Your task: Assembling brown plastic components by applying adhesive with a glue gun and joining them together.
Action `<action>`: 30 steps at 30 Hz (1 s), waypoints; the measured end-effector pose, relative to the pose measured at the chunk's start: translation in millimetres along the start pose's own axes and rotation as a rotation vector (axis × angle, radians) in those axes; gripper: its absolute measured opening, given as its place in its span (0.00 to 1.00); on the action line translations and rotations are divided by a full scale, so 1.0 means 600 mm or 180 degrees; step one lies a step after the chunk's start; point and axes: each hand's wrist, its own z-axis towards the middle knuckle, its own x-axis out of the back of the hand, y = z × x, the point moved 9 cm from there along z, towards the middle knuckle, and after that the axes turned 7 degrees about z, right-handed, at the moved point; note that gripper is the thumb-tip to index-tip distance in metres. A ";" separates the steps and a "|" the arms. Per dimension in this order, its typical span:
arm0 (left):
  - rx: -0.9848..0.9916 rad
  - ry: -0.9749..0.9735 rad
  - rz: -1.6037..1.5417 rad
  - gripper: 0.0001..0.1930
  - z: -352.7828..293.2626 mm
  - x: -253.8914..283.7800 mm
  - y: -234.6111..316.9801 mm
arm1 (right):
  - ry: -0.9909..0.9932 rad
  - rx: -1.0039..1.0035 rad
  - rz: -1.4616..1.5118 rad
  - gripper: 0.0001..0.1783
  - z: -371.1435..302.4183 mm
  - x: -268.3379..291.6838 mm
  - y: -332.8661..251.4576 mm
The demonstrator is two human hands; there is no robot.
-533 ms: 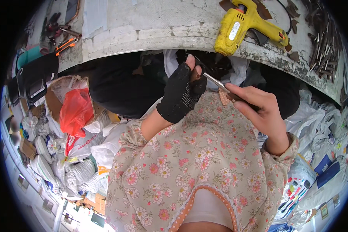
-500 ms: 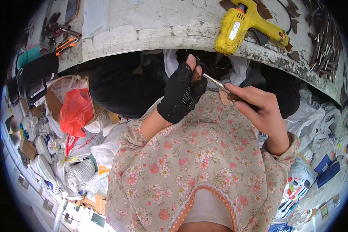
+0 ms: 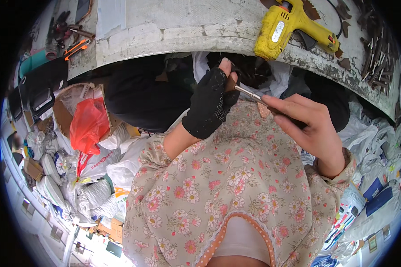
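Observation:
My left hand (image 3: 208, 104), in a black fingerless glove, is closed with thumb and fingertips on a small dark brown piece (image 3: 231, 83). Most of that piece is hidden by the fingers. Coming from the right, my right hand (image 3: 309, 122) is bare and grips the dark handle of a slim, brush-like tool with a silver metal shaft (image 3: 249, 92). The tool's front end meets the brown piece beside my left fingertips; its exact tip cannot be made out. Both hands are above my lap, just below the worktable's edge.
A yellow glue gun (image 3: 286, 29) lies on the worn white worktable (image 3: 173, 38), close to its edge. Thin dark strips (image 3: 376, 60) are heaped at right, an orange cutter (image 3: 77, 48) at left. A box with a red plastic bag (image 3: 88, 124) and white bags flank me.
The view has shifted a little, so most things appear farther right. More of the brown piece's face shows between my left fingers. Both hands keep their grips.

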 end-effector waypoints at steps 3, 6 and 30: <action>-0.1166 0.0265 0.1005 0.14 -0.004 0.022 0.045 | -0.0091 -0.0082 -0.0134 0.22 0.003 -0.004 -0.006; -0.2014 0.0062 0.1860 0.15 -0.033 0.000 0.087 | -0.0234 -0.0086 -0.0309 0.22 0.010 -0.011 -0.019; -0.0234 -0.1062 0.2221 0.12 -0.002 0.013 0.063 | -0.0246 -0.0143 0.0512 0.20 0.022 -0.030 0.032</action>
